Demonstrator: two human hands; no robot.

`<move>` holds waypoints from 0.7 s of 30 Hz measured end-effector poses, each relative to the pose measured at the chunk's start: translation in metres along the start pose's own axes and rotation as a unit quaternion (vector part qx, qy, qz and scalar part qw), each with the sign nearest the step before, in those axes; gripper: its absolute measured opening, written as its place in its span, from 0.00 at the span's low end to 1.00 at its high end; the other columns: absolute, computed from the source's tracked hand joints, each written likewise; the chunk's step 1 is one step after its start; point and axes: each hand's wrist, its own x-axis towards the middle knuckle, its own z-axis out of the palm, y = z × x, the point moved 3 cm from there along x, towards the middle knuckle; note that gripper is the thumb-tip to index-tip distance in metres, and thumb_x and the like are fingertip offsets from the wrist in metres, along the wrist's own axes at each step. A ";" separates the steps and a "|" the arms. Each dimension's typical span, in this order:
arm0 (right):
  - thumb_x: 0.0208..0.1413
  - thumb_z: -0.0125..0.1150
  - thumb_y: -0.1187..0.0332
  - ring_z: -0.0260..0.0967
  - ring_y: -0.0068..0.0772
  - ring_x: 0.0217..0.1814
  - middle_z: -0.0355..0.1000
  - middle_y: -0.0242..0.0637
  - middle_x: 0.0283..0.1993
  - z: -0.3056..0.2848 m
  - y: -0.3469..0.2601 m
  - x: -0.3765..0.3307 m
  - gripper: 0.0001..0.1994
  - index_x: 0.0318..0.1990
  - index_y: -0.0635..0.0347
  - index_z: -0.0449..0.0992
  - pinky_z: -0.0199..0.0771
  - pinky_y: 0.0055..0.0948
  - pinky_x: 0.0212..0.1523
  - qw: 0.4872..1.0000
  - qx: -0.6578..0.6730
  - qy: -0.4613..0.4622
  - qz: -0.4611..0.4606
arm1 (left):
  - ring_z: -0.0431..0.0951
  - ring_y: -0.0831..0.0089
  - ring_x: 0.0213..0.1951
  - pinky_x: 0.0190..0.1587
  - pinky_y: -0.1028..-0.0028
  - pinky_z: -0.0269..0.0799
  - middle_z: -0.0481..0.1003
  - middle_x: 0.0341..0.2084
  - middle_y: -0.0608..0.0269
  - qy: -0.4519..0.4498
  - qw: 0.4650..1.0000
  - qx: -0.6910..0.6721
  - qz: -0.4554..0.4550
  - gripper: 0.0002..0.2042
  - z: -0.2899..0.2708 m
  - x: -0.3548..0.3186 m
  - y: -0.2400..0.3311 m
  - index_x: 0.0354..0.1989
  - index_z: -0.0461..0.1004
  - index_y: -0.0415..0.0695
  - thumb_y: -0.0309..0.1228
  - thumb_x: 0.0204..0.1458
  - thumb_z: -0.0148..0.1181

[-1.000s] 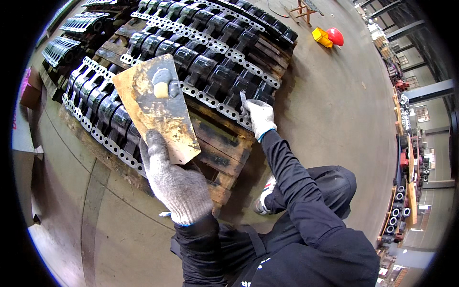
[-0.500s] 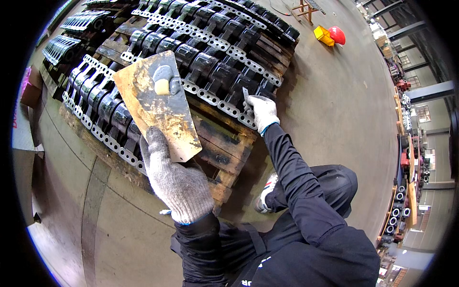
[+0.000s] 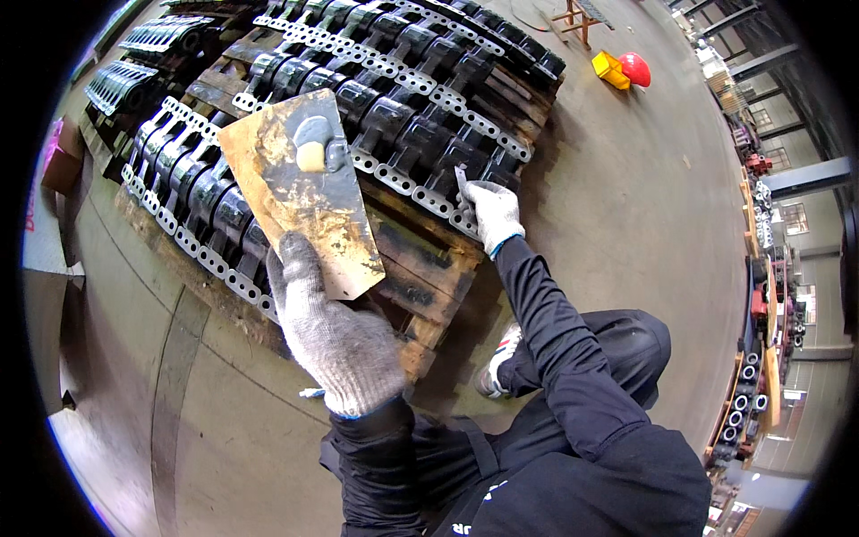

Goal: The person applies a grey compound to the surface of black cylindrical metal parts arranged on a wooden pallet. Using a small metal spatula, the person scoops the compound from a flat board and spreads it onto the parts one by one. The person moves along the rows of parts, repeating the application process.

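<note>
My left hand (image 3: 335, 340), in a greyish knit glove, grips the lower end of a flat rectangular board (image 3: 300, 192), thumb on top. Brown and yellow smears cover the board; near its far end sit a grey blob of paste (image 3: 311, 132) and a cream blob of paste (image 3: 310, 157). My right hand (image 3: 495, 215), in a whiter glove, is closed around a small flat-bladed scraper (image 3: 461, 176), its handle hidden in the fist. The blade is held at the near right end of a row of black metal track links (image 3: 428, 143) with pale, holed edges. Whether it touches them I cannot tell.
The links lie in rows on a wooden pallet (image 3: 425, 273). More link rows (image 3: 121, 87) stand at the far left, beside a cardboard box (image 3: 63, 157). A yellow container (image 3: 610, 70) and a red rounded object (image 3: 635, 69) rest on the floor at the far right.
The view has shifted slightly. Both hands keep their hold, and the board and scraper stay in nearly the same places over the links.
</note>
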 end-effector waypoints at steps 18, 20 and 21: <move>0.55 0.63 0.73 0.72 0.22 0.23 0.78 0.37 0.30 -0.007 0.005 0.001 0.06 0.38 0.67 0.79 0.70 0.22 0.22 1.000 -0.008 0.001 -0.011 | 0.79 0.69 0.46 0.49 0.71 0.77 0.75 0.46 0.53 0.002 1.000 -0.007 0.013 0.22 0.005 -0.007 0.004 0.59 0.65 0.33 0.39 0.65 0.54; 0.53 0.63 0.72 0.73 0.24 0.24 0.79 0.37 0.30 -0.008 -0.003 0.000 0.07 0.38 0.67 0.79 0.71 0.23 0.24 0.999 -0.044 0.017 -0.018 | 0.79 0.69 0.46 0.49 0.71 0.77 0.75 0.46 0.53 0.006 1.000 -0.005 0.004 0.22 0.005 -0.008 0.005 0.59 0.65 0.33 0.39 0.65 0.54; 0.54 0.63 0.72 0.72 0.23 0.23 0.78 0.37 0.30 -0.007 -0.003 0.002 0.07 0.38 0.67 0.79 0.70 0.22 0.23 0.999 -0.037 0.013 -0.018 | 0.79 0.69 0.46 0.48 0.71 0.78 0.75 0.46 0.54 0.008 1.000 -0.003 0.000 0.22 0.004 -0.008 0.006 0.59 0.65 0.33 0.39 0.65 0.54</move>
